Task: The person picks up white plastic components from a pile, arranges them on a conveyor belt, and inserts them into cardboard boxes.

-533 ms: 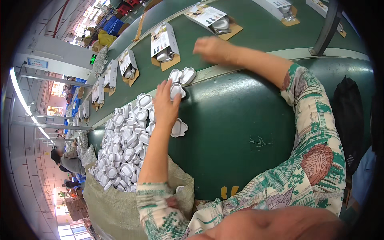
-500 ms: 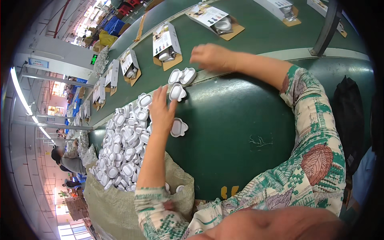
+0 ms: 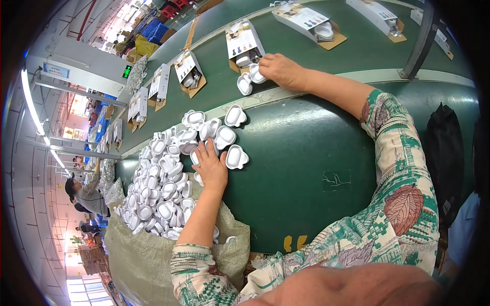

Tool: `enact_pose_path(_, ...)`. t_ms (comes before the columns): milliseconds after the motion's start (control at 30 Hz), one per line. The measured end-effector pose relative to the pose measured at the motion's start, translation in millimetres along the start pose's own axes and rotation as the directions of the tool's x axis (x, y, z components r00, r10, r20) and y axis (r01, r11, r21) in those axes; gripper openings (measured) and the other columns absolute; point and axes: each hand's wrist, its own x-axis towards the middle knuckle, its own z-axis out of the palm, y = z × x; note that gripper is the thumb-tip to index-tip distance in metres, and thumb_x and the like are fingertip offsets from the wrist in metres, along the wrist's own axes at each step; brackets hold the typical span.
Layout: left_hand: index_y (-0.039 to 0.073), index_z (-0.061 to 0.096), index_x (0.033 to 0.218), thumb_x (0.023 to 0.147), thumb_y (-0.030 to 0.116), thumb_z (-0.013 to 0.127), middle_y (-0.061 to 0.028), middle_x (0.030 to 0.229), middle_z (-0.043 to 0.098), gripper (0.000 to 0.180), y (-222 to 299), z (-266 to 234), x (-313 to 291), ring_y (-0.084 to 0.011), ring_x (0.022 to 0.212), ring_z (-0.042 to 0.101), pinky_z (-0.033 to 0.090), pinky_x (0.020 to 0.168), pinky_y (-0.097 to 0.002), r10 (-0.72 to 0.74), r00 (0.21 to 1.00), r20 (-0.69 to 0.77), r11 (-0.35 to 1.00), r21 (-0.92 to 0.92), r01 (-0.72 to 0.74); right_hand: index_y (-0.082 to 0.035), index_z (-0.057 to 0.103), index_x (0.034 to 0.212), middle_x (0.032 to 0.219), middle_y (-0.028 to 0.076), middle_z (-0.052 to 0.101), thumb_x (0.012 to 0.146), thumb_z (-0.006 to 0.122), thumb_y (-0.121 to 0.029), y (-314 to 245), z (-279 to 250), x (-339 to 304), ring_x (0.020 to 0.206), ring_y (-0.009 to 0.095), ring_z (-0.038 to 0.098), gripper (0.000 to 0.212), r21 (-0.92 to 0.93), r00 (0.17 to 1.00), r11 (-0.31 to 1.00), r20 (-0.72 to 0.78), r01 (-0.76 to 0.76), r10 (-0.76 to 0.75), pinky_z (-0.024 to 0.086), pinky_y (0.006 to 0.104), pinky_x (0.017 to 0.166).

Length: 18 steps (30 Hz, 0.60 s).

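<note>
My right hand point(image 3: 284, 72) reaches over the far belt with its fingertips closed on the edge of a small white plastic dish point(image 3: 256, 75). Against that one rests a second white dish point(image 3: 244, 84), just in front of an open-ended carton point(image 3: 243, 39) that has white parts inside. My left hand point(image 3: 211, 167) lies with fingers spread at the right side of a heap of the same dishes point(image 3: 168, 164), touching its edge. Close by on the green tabletop sit a few loose dishes, one point(image 3: 237, 157) right of the hand and another point(image 3: 235, 116) farther off.
A woven sack point(image 3: 148, 265) lies under the near end of the heap. Several open cartons point(image 3: 190, 71) stand in a row along the green belt point(image 3: 214, 66). A metal post point(image 3: 419, 46) rises at the far right. Other people point(image 3: 89, 194) are at the left.
The cartons have shifted right along the belt. My right hand has closed on a dish, and two dishes now sit by a carton. My left hand has drawn nearer, and dishes beside it have moved.
</note>
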Motion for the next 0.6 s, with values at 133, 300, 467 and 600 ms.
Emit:
enact_pose_path(133,0.017,0.027,0.139,0.088,0.034,0.051,-0.0122,0.145,0.023,0.059,20,1,16,-0.0364,0.134,0.021,0.026,0.094,-0.0671,-0.006,1.000,-0.016,1.000,0.023,0.006,-0.005,0.052,0.082,0.091,0.007,0.054,0.078,0.049,-0.010,16,5,2,0.092,0.023,0.051,0.007,-0.043,0.996,0.998,-0.077,-0.044,0.041,0.042,0.0344,0.077)
enact_pose_path(300,0.018,0.028,0.138,0.089,0.031,0.048,-0.0094,0.144,0.026,0.054,30,4,24,-0.0345,0.134,0.022,0.026,0.095,-0.0662,0.038,0.998,-0.053,0.999,0.035,-0.037,-0.007,0.059,0.085,0.094,0.007,0.055,0.077,0.054,-0.010,47,14,2,0.095,0.022,0.052,0.010,-0.227,0.965,0.939,-0.099,-0.259,0.242,0.042,0.0344,0.075)
enact_pose_path(467,0.019,0.033,0.137,0.089,0.031,0.049,-0.0079,0.143,0.029,0.052,31,3,22,-0.0323,0.133,0.026,0.027,0.096,-0.0646,0.031,0.997,-0.073,0.999,-0.013,-0.032,-0.008,0.058,0.084,0.092,0.007,0.055,0.076,0.058,-0.016,51,8,-9,0.090,0.023,0.054,0.011,-0.161,0.940,0.932,-0.164,-0.325,0.299,0.042,0.0357,0.075)
enact_pose_path(600,0.021,0.037,0.135,0.088,0.032,0.050,-0.0061,0.141,0.034,0.050,29,4,22,-0.0312,0.131,0.029,0.027,0.097,-0.0634,0.033,0.991,-0.126,0.999,-0.016,-0.035,-0.006,0.056,0.086,0.090,0.008,0.055,0.078,0.060,-0.022,11,-6,-19,0.091,0.024,0.055,0.018,0.023,0.973,0.981,0.134,-0.190,0.186,0.043,0.0387,0.075)
